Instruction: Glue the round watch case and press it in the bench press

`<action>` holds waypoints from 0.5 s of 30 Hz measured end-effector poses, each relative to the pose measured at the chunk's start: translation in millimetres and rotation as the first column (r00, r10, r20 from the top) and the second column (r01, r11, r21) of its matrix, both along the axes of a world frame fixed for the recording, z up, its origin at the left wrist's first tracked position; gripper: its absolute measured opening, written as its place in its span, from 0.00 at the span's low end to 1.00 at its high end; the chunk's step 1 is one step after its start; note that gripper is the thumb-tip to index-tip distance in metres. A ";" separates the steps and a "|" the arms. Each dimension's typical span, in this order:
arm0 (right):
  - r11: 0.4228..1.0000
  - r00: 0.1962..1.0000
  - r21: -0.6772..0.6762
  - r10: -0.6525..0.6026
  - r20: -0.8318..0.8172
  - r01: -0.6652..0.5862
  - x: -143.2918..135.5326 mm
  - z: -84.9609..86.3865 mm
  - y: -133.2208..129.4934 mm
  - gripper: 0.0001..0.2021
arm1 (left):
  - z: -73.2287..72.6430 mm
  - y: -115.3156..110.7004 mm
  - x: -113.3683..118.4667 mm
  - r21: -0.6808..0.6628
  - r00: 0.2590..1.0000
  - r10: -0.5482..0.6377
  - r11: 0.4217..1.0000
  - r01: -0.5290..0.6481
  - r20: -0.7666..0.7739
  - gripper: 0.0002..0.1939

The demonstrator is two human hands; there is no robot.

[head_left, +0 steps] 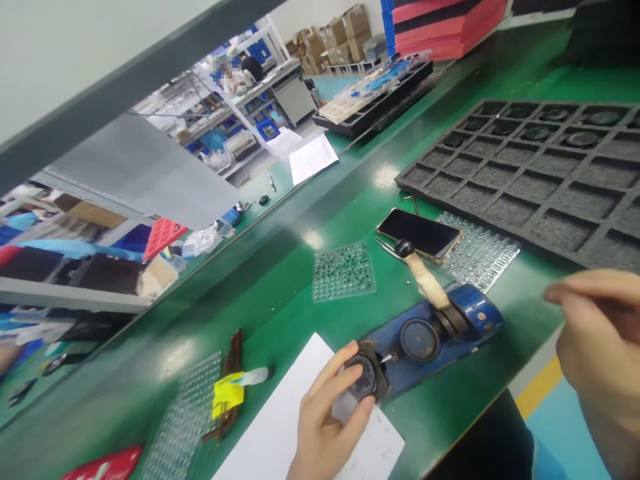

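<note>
My left hand [330, 417] has its fingers and thumb closed round a black round part [364, 377] at the near left end of a blue bench fixture [407, 347]. The fixture carries a round disc [420, 339], a small metal tip pointing at the black part, and a lever [427, 280] with a tape-wrapped handle and black knob. Off to the right, apart from the fixture, my right hand [600, 353] is raised past the bench edge with thumb and forefinger pinched together. Anything between those fingertips is too small to make out.
Behind the fixture lie a phone [420, 233], tweezers and clear blister trays [344, 272]. A black foam tray [530, 173] holds several round parts. White paper [280, 413] lies under my left hand, beside hex keys [233, 373] and a small bottle [256, 377].
</note>
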State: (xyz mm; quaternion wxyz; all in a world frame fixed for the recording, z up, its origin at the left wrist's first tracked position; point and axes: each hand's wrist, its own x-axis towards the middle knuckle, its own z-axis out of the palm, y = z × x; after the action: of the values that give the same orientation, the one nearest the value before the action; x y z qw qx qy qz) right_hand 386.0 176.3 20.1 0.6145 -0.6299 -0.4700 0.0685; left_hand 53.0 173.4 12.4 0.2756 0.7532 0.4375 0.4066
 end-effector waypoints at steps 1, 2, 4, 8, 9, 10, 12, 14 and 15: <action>0.999 0.999 -0.016 0.040 0.037 -0.040 -2.6 13.1 11.6 0.04 | 0.3 0.5 -0.1 0.001 1.000 0.003 1.000 -0.003 -0.004 0.22; 0.988 0.981 -0.018 0.152 0.123 -0.151 -5.3 23.9 25.5 0.05 | 1.0 1.2 -0.4 0.000 1.000 0.006 1.000 -0.006 -0.008 0.22; 0.929 0.916 -0.152 0.360 0.176 -0.337 -11.4 38.2 56.7 0.13 | 2.8 2.9 -1.2 -0.008 1.000 -0.001 1.000 0.001 -0.012 0.22; 0.624 0.689 -0.432 0.725 0.010 -0.651 -25.6 49.7 107.2 0.30 | 5.1 5.7 -3.6 -0.023 0.999 -0.038 0.999 0.037 -0.022 0.22; 0.548 0.642 -0.448 0.763 -0.076 -0.706 -29.0 52.8 112.7 0.31 | 5.1 6.0 -4.2 -0.025 0.999 -0.044 0.999 0.043 -0.022 0.22; 0.508 0.615 -0.427 0.773 -0.157 -0.748 -31.9 56.8 114.3 0.31 | 5.1 6.2 -4.6 -0.028 0.999 -0.049 0.998 0.048 -0.019 0.22; 0.538 0.610 -0.298 0.744 -0.271 -0.789 -36.1 66.9 105.9 0.25 | 4.9 6.2 -5.3 -0.030 0.998 -0.056 0.998 0.056 -0.009 0.23; 0.592 0.603 -0.144 0.731 -0.319 -0.793 -37.6 76.6 85.1 0.10 | 4.7 6.2 -5.9 -0.024 0.998 -0.060 0.998 0.060 -0.001 0.23; 0.592 0.587 -0.092 0.745 -0.315 -0.801 -37.4 79.7 72.3 0.07 | 4.6 6.2 -6.3 -0.020 0.998 -0.060 0.998 0.060 -0.001 0.23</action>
State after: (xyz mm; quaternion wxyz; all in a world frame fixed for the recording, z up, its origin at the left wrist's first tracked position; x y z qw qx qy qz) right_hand 348.7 248.6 99.8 0.4998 -0.4120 -0.6077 0.4595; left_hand 46.6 179.6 17.0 0.2951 0.7635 0.4188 0.3931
